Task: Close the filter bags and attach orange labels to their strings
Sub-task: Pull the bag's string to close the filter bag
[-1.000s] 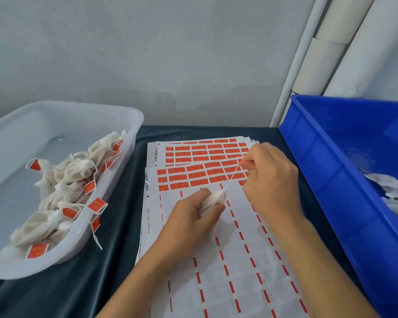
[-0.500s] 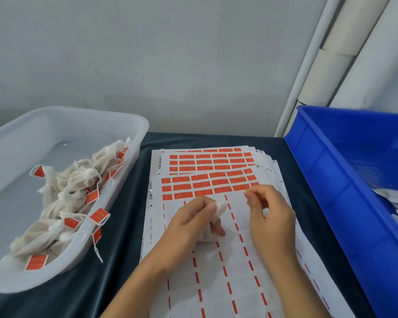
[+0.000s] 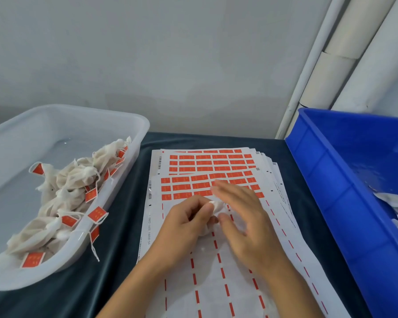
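Observation:
My left hand (image 3: 189, 223) grips a small white filter bag (image 3: 217, 206) just above the label sheets, with most of the bag hidden in its fingers. My right hand (image 3: 244, 216) hovers over the bag with straight, blurred fingers that reach toward the rows of orange labels (image 3: 200, 185). It holds nothing that I can see. The top label sheet (image 3: 216, 271) is stripped in its near part, where only thin orange strips are left. The bag's string is not visible.
A translucent white tub (image 3: 133, 134) at the left holds several closed bags with orange labels (image 3: 97, 213) on their strings. A blue bin (image 3: 331, 193) at the right holds white bags (image 3: 395, 205). Dark cloth (image 3: 115, 226) covers the table. White pipes (image 3: 308, 72) stand at the back right.
My right hand has let go of the taut string and opened, and its fingers now stretch toward the orange labels. My left hand still grips the bag, lower on the sheet.

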{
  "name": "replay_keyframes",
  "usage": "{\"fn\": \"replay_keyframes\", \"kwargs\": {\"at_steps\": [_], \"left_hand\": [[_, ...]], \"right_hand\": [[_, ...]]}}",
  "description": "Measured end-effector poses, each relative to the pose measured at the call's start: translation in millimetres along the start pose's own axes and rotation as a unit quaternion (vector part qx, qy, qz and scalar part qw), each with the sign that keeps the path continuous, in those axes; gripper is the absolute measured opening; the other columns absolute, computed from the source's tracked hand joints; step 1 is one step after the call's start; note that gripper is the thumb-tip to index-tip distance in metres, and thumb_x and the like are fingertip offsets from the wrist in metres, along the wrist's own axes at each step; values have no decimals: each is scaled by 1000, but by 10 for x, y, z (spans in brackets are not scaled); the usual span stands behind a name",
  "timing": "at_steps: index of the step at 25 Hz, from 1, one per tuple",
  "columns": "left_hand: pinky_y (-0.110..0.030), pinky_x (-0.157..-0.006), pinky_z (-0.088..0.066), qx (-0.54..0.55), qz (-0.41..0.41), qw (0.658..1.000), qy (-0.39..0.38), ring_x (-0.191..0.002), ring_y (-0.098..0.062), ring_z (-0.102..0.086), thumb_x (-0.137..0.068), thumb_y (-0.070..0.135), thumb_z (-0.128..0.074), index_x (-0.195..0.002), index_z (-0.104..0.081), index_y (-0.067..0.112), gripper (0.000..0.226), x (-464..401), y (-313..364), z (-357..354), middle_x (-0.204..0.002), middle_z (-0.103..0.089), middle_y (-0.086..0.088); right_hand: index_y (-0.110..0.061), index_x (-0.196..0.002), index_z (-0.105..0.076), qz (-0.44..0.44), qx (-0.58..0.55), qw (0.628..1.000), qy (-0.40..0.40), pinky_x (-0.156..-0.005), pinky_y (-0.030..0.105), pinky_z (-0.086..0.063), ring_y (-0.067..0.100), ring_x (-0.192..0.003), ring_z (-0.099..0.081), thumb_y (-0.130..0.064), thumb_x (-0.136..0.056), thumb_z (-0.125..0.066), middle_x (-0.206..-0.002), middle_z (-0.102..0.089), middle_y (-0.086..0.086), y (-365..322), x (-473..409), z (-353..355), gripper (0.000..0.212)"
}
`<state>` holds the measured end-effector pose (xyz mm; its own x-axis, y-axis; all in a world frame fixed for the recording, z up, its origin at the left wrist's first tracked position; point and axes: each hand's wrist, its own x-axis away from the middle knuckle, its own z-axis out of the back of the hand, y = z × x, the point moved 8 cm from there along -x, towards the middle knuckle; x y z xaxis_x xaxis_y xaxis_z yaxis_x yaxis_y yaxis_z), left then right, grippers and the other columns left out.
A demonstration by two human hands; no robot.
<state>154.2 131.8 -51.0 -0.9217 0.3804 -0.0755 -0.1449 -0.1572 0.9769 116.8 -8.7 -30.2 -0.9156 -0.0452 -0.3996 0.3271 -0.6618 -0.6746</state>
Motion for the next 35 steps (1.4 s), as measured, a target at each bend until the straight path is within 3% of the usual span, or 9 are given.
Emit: {"fn": "replay_keyframes", "kwargs": {"at_steps": [3,7,14,17,21,24,29,33,35], "left_hand": [[-15,-81,-56,-12,-3,1000,10,-88,-9,-70,-96,55,-52,-92,-74,41,25,-1,8,10,-90,-75,11],[-14,-77,-57,-15,14,1000,-4,-91,-5,-73,-101,46,-57,-92,-71,46,16,-8,-20,-18,-92,-76,14],[-15,-73,-55,-6,16,999,-45,-75,-11,-68,-94,59,-52,-84,-72,32,35,25,43,-72,-83,-73,4],[-13,-78,-55,66,36,996,-42,-88,-14,-72,-94,61,-57,-90,-77,31,36,56,64,-39,-93,-75,2],[-37,-96,-58,134,60,989,-35,-107,-19,-70,-89,67,-61,-108,-79,31,45,80,54,-36,-110,-76,3],[-42,-103,-56,162,82,983,-4,-113,-16,-71,-91,67,-64,-114,-78,39,39,71,16,-43,-118,-76,10],[-23,-85,-59,64,29,996,55,-101,-3,-73,-100,56,-55,-103,-78,44,27,43,83,-28,-105,-78,18],[-20,-66,-51,-22,13,999,45,-65,-7,-59,-107,40,-54,-77,-69,25,36,43,46,-80,-72,-66,3],[-22,-65,-48,-21,16,1000,1,-65,-10,-54,-105,39,-54,-75,-62,21,36,51,32,-145,-72,-61,-4]], "right_hand": [[-45,-123,-66,-58,-12,998,-8,-100,15,-52,-8,-119,-57,-56,-97,-57,-123,-64,-30,109,21,-9,29],[-49,-106,-66,-61,8,997,55,-84,-6,-40,-19,-105,-58,-59,-89,-55,-103,-61,-38,102,35,137,22],[-44,-113,-70,-60,-38,994,78,-83,3,-49,-4,-97,-69,-51,-97,-56,-105,-72,-24,79,43,168,23],[-35,-110,-75,-67,-54,992,90,-83,8,-53,1,-95,-70,-52,-98,-59,-102,-73,-23,87,38,161,26],[-30,-103,-73,-39,-16,997,61,-77,17,-56,7,-89,-68,-48,-102,-50,-92,-70,-20,24,33,84,29],[-26,-103,-72,19,57,997,54,-76,18,-54,3,-82,-62,-44,-104,-46,-92,-68,-17,-79,36,31,32],[-19,-100,-73,97,115,982,117,-75,23,-59,8,-82,-63,-37,-105,-54,-92,-71,-5,-210,76,71,27],[-16,-100,-72,99,63,981,151,-85,18,-55,7,-92,-63,-38,-105,-51,-98,-71,-7,-227,79,152,31],[-18,-101,-69,63,20,989,134,-87,16,-54,6,-98,-63,-42,-105,-50,-103,-68,-11,-188,47,128,31]]}}
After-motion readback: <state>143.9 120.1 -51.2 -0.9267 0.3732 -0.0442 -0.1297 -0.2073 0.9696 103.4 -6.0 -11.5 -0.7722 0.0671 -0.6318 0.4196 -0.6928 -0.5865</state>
